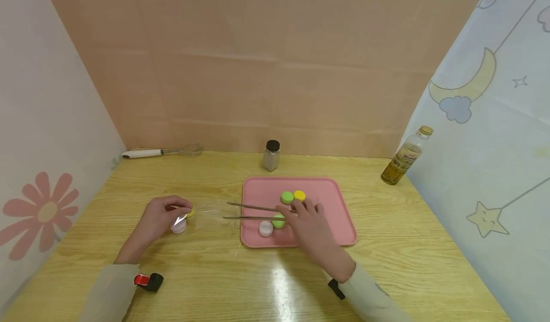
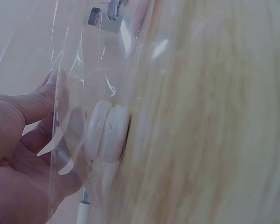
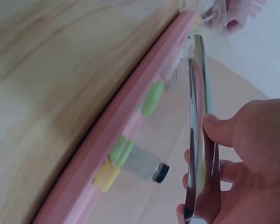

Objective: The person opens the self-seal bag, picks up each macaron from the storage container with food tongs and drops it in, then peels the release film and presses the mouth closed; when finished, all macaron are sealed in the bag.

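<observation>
My left hand [image 1: 158, 218] pinches a clear plastic bag [image 1: 210, 221] at the table's left. Inside the bag are a pale macaron [image 1: 178, 226] and a yellow macaron [image 1: 190, 212]; in the left wrist view the pale macaron [image 2: 106, 133] shows close to the fingers. My right hand [image 1: 315, 241] grips metal tongs [image 3: 200, 112] above the pink tray [image 1: 343, 217]. The tongs' tips point left towards the bag, apart, with nothing seen between them. On the tray lie a back green macaron [image 1: 287, 197], a yellow macaron [image 1: 299, 195], a front green macaron [image 1: 278, 222] and a pale macaron [image 1: 265, 228].
Behind the tray stands a small black-capped jar [image 1: 271, 156]. An oil bottle [image 1: 406, 156] leans in the picture at the back right. A whisk [image 1: 161, 152] with a white handle lies along the back left edge. Walls border the wooden table [image 1: 206, 284].
</observation>
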Tool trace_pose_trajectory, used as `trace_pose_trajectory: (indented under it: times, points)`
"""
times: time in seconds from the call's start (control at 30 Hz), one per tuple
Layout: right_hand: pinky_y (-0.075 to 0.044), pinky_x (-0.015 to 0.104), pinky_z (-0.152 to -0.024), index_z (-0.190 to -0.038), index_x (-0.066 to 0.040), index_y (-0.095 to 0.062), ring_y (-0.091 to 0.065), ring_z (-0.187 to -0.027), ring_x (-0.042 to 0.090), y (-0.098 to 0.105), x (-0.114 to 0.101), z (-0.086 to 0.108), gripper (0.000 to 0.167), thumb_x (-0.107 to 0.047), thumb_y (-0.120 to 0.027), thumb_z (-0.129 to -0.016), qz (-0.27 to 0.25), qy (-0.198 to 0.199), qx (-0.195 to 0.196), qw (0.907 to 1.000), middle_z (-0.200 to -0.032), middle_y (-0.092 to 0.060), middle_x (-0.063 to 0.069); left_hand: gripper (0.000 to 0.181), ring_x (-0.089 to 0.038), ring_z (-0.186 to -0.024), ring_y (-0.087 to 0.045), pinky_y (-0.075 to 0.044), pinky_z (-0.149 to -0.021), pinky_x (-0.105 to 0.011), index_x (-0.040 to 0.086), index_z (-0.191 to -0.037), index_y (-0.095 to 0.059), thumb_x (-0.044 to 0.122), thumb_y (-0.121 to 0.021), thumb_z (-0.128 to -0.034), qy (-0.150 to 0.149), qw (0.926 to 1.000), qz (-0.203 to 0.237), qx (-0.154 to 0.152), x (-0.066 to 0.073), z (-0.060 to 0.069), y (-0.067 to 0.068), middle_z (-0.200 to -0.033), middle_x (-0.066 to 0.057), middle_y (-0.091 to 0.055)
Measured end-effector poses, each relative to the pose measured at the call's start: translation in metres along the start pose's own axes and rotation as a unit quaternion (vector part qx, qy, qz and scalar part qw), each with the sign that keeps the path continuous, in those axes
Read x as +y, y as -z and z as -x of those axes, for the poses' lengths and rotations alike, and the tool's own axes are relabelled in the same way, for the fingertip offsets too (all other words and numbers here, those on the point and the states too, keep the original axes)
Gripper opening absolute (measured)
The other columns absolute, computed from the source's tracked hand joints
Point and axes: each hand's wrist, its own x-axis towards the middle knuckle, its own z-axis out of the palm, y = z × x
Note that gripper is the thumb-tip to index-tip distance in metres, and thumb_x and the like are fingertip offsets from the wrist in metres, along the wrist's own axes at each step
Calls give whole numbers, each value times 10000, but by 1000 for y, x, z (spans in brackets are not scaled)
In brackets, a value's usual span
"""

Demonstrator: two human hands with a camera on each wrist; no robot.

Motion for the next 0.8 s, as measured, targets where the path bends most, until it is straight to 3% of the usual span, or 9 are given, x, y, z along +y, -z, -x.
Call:
trace_pose_trajectory:
  times: [0.2, 0.47, 0.8]
  points:
    - [-317, 378, -669, -1306, -254, -646, -419, -857, 270, 9, 14, 16, 540, -68, -832, -834, -189, -151, 281, 9993, -1008, -538, 22, 159, -187, -888, -660, -535, -715, -275, 48, -1034, -771, 182, -718, -969, 9, 10000, 27, -1, 0, 1, 0, -1016, -71, -735]
    - [-361, 389, -672, -1244, -238, -698, -504, -872, 277, 15, 34, 39, 466, -111, -844, -819, -260, -240, 671, 9971, -1016, -601, 13, 145, -179, -880, -663, -534, -704, -265, 62, -1020, -777, 185, -725, -964, -50, 10000, -30, 50, -2, -1, -1, -1010, -61, -737]
    - [-372, 410, -678, -1254, -240, -679, -530, -883, 301, 21, 58, 75, 552, -38, -857, -773, -326, -418, 630, 9966, -1039, -605, 15, 146, -201, -888, -669, -539, -712, -266, 48, -1017, -774, 174, -725, -962, -59, 9999, 126, 29, -3, 0, 0, -1005, -85, -734]
